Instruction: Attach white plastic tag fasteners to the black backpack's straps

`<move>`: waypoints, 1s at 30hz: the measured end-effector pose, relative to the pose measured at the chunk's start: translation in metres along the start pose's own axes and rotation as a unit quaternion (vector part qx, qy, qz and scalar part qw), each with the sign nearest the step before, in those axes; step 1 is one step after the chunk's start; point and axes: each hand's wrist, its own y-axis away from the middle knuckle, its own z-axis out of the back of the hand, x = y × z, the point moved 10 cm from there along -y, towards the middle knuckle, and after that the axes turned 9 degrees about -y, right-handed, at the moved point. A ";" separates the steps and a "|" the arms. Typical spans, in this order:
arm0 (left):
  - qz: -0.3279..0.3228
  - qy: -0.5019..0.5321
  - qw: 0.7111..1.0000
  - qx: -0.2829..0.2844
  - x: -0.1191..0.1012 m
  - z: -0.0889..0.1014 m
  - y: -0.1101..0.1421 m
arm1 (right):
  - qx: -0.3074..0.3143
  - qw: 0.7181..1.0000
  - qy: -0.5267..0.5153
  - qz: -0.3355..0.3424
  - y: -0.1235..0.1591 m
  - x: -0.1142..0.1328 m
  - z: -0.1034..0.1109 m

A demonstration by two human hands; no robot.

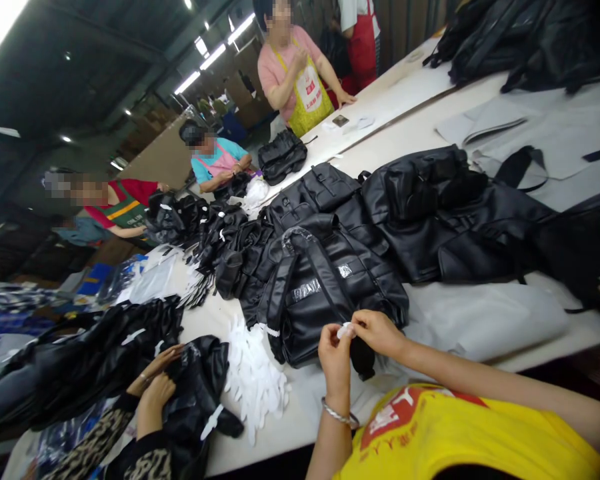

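Observation:
My left hand (335, 350), with a silver bracelet at the wrist, pinches a small white strip (347, 330). My right hand (380, 333) has its fingertips closed on the same strip from the other side. Directly beyond both hands lies a black backpack (325, 287), its shoulder straps facing up and clear plastic wrapped on the top handle and straps. A pile of similar white strips (255, 380) is heaped on the table to the left of my left hand.
More black backpacks (420, 180) cover the table (330, 420) beyond. At left, a co-worker's hands (157, 380) in patterned sleeves handle another black bag (195, 387). Several co-workers stand along the far side. Grey sheeting (485, 320) lies at right.

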 end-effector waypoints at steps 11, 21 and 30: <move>-0.120 -0.046 0.989 -0.078 -0.028 0.013 0.019 | 0.015 0.998 -0.028 -0.045 0.002 -0.010 -0.006; 0.129 0.237 0.963 0.015 0.032 -0.009 -0.002 | 0.048 0.990 0.126 0.029 0.007 0.014 -0.005; 0.050 0.157 0.986 -0.015 0.020 0.001 -0.002 | 0.055 0.987 0.152 -0.020 0.000 0.008 -0.005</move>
